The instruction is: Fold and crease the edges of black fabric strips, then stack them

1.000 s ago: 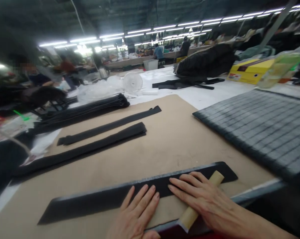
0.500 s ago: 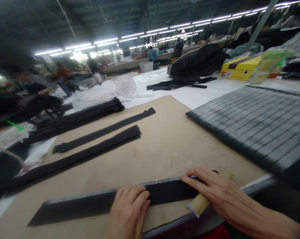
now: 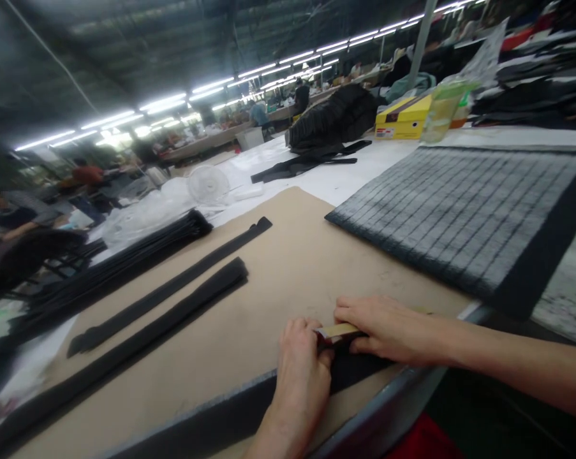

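A long black fabric strip (image 3: 215, 417) with a grey edge lies along the near side of the brown paper sheet (image 3: 288, 268). My left hand (image 3: 302, 376) is on this strip, its fingers curled and its thumb against the black cloth. Close on its right, my right hand (image 3: 388, 328) grips a flat, pale-yellow tool (image 3: 338, 330) with a greyish end. That end reaches the left fingertips, over the strip. Its exact kind is unclear, and the hand hides its rear part.
Two black strip bundles (image 3: 173, 287) (image 3: 139, 347) lie left, beside a thicker black stack (image 3: 125, 255). At right is a grey lined fabric panel (image 3: 450, 204). Farther back are a yellow box (image 3: 402, 118), a plastic cup (image 3: 441, 111) and dark folded cloth (image 3: 335, 115). People sit in the background.
My right hand has lifted the pale-yellow tool from under its palm and turned it toward my left hand. My left hand has moved right along the strip. The view has shifted right.
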{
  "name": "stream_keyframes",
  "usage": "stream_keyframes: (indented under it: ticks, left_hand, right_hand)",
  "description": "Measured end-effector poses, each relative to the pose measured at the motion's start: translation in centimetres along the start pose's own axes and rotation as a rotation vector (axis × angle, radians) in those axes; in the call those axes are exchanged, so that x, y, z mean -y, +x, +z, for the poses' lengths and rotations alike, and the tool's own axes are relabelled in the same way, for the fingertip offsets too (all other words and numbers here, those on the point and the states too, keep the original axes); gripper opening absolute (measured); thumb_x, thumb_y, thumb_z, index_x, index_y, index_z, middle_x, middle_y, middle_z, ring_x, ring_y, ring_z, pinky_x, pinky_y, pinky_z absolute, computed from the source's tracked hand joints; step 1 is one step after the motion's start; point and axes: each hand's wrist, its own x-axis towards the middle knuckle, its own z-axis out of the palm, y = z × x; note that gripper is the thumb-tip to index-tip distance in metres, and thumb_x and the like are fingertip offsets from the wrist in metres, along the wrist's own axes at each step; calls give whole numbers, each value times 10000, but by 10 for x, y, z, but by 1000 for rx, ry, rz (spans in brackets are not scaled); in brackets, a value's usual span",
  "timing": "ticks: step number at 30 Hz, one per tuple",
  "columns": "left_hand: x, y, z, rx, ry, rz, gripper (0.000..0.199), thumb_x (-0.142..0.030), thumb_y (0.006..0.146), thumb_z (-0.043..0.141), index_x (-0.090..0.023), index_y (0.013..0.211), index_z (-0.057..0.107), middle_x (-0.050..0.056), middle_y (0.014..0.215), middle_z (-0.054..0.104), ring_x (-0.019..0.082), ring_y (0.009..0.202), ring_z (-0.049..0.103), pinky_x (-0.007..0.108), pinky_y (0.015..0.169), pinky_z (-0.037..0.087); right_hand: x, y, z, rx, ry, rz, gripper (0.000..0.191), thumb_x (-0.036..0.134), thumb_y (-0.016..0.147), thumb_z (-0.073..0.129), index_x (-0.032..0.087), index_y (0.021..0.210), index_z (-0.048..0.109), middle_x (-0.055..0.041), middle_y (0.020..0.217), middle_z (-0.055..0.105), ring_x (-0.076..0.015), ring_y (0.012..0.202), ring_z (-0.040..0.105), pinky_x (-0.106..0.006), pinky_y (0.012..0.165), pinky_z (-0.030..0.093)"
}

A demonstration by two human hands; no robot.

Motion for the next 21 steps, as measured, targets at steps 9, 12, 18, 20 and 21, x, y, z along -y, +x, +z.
stream_keyframes:
  ticks: [9, 12, 18, 20, 21]
  left_hand:
    - [6, -1, 8, -46, -101, 155, 204, -19, 780, 544, -204, 775, 628, 8, 836, 615, 200, 835, 550, 333, 738, 422]
    - [13, -1, 13, -118, -31, 236, 215, -40, 820, 535, -198, 688, 600, 2, 764, 588, 183, 774, 537, 314, 687, 407]
    - [20, -11, 21, -167, 231, 496, 227, -123, 911, 462, -234, 863, 655, 8, 807, 612, 191, 803, 545, 348, 729, 409]
    - [24, -18, 28, -248, 315, 589, 240, -113, 893, 464, -207, 1021, 645, 22, 871, 632, 200, 867, 564, 371, 815, 412]
    - [26, -21, 31, -288, 348, 625, 279, -102, 878, 465, -181, 1092, 625, 35, 918, 642, 207, 921, 571, 379, 864, 403]
  right_hand:
    - [-18, 6, 6, -13, 133, -59, 82, 256, 780, 676, 207, 843, 663, -10, 851, 680, -216, 791, 623, -268, 602, 330]
    - [-22, 4, 10, -58, 146, -91, 11, 209, 780, 652, 206, 785, 642, 11, 816, 658, -185, 765, 606, -263, 605, 324]
    - [-28, -11, 19, -140, 134, -280, 254, 20, 719, 491, 197, 810, 647, -8, 868, 614, -171, 821, 554, -288, 684, 360]
    - [-29, -17, 23, -162, 80, -357, 372, -11, 728, 453, 201, 941, 670, -29, 925, 611, -182, 849, 526, -304, 710, 367]
    - [-29, -20, 25, -168, 44, -378, 408, -17, 749, 439, 202, 1005, 669, -38, 944, 608, -186, 846, 512, -311, 707, 367]
